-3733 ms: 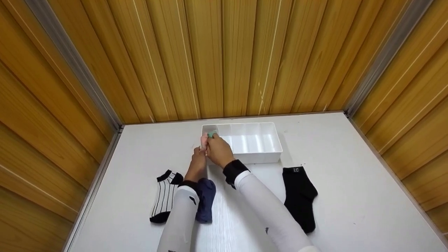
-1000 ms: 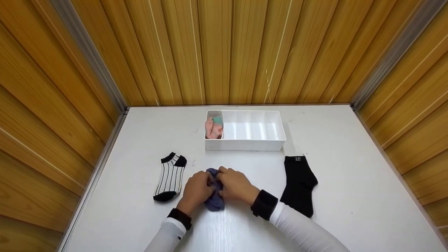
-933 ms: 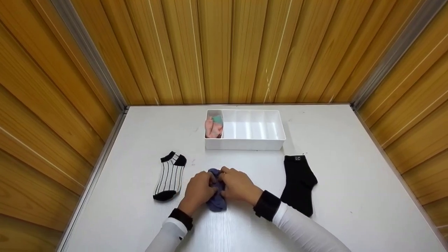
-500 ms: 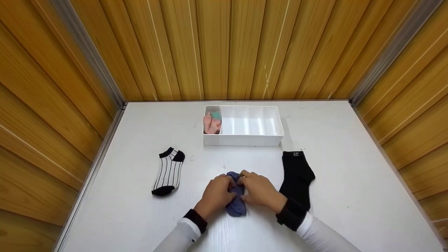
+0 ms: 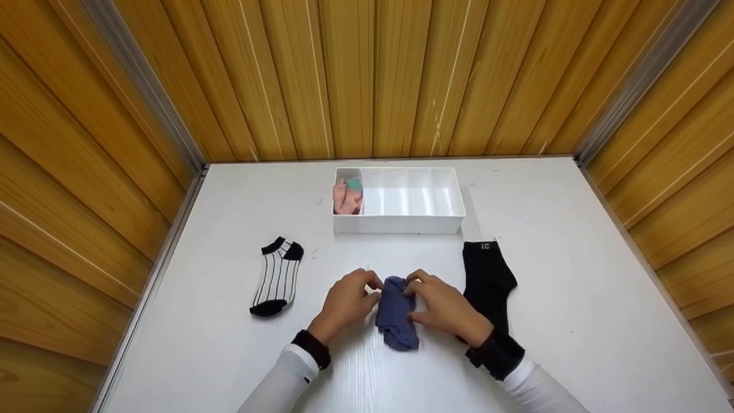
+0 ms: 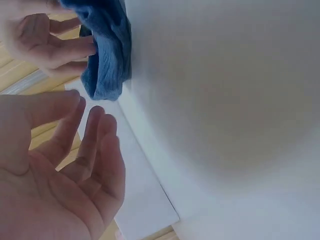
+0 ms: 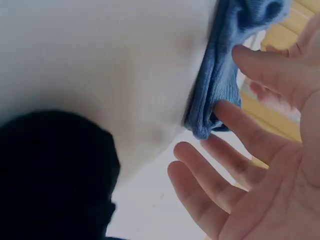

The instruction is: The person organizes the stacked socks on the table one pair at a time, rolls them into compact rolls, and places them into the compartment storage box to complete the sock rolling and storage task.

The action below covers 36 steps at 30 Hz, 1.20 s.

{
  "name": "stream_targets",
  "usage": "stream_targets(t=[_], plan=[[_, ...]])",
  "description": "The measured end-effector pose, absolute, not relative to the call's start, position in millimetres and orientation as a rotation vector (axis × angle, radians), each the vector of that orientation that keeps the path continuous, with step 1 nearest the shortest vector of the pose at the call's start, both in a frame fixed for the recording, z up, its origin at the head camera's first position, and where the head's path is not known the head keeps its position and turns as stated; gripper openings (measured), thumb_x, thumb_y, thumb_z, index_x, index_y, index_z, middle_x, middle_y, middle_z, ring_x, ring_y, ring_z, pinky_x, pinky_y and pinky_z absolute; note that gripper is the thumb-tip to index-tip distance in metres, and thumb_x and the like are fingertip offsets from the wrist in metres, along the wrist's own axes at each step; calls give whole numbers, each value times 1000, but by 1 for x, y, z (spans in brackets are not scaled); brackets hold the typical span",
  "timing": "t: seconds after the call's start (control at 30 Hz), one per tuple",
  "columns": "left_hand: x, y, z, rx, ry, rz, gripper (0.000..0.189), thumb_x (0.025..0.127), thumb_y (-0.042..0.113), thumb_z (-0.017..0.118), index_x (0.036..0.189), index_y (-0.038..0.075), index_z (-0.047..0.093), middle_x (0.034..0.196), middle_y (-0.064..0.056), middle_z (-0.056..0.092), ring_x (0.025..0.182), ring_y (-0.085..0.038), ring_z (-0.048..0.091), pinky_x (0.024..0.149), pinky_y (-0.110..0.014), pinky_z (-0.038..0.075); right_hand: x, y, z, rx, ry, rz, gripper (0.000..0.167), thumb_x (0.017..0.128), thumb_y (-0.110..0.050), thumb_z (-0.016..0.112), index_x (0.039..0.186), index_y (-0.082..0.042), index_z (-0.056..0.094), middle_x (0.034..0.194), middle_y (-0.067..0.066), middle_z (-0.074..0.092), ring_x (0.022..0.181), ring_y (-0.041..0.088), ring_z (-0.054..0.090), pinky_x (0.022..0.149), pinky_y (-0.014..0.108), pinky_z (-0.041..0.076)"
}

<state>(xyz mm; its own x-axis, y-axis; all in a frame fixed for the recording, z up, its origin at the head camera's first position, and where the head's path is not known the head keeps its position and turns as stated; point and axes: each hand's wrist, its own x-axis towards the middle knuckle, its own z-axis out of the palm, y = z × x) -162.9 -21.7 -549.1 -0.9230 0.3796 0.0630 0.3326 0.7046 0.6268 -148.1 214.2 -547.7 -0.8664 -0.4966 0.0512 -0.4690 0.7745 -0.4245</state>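
At the near edge, both white sleeves (image 5: 281,381) are cut off, and black bands (image 5: 312,348) cover the wrists. The folded blue sock (image 5: 397,312) lies on the near middle part of the white table (image 5: 212,355), between the two hands; the wrist views crop one of its ends. The left hand (image 5: 348,301) comes from the near left, with fingers bent loosely and thumb apart from them; it holds nothing, just beside the sock. The right hand (image 5: 447,304) comes from the near right, fingers spread; its thumb and forefinger reach the sock's right edge, but are not clamped on it. How firmly they press, I cannot tell.

To the right, the black sock (image 5: 487,281) has its near end hidden by the right wrist. In the right wrist view, a dark shape (image 7: 50,175) is too dim to name. To the left lies the striped sock (image 5: 277,278), well apart.

Farther, the white box (image 5: 397,225) holds a pink-and-green bundle (image 5: 347,198) in its left compartment; its lower part is hidden by the front wall.
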Motion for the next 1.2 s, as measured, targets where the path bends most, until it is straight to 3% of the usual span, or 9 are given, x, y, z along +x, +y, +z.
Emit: stream_targets(t=[0.1,0.2,0.37,0.5,0.67,0.97,1.2], plan=[[-159,-25,-548,638,2789,983,15,85,16,75,99,20,75,96,4,69,79,-10,63,68,-28,49,-143,219,-542,-762,2938,-697,34,78,-26,86,105,-12,72,114,1,63,101,19,62,84,37,54],[-153,-26,-549,790,2703,919,20,79,13,81,96,20,74,93,6,68,78,-6,59,69,-25,49,-132,217,-536,-717,2917,-691,29,80,-34,84,98,-16,70,94,-2,63,82,11,56,69,30,49],[-145,-22,-554,1123,2674,698,30,71,10,84,96,21,73,93,8,66,81,-4,55,74,-22,48,-110,201,-535,-645,2811,-656,42,75,-55,83,85,-19,62,73,-11,57,64,4,47,56,24,39],[-142,-17,-559,1232,2727,569,26,72,17,85,95,23,74,90,8,65,78,-5,53,69,-21,45,-97,189,-543,-690,2840,-605,45,68,-52,88,79,-19,59,73,-11,56,63,4,46,56,25,38],[-138,-12,-563,1214,2778,544,13,82,23,80,95,26,78,88,9,65,77,-6,53,66,-20,43,-91,183,-550,-754,2975,-462,40,65,-40,90,74,-16,58,71,-5,58,63,11,52,54,31,39],[-138,-7,-561,1001,2759,654,7,89,24,72,91,21,78,89,8,64,77,-8,57,68,-24,47,-105,192,-554,-765,2913,-542,24,90,-28,74,76,-14,60,78,-3,57,66,12,52,58,30,40],[-141,-5,-561,871,2741,720,6,90,22,72,89,18,76,84,8,66,76,-7,58,68,-25,48,-114,193,-553,-677,2945,-614,18,89,-21,76,90,-13,60,75,2,63,67,17,59,57,32,41]])
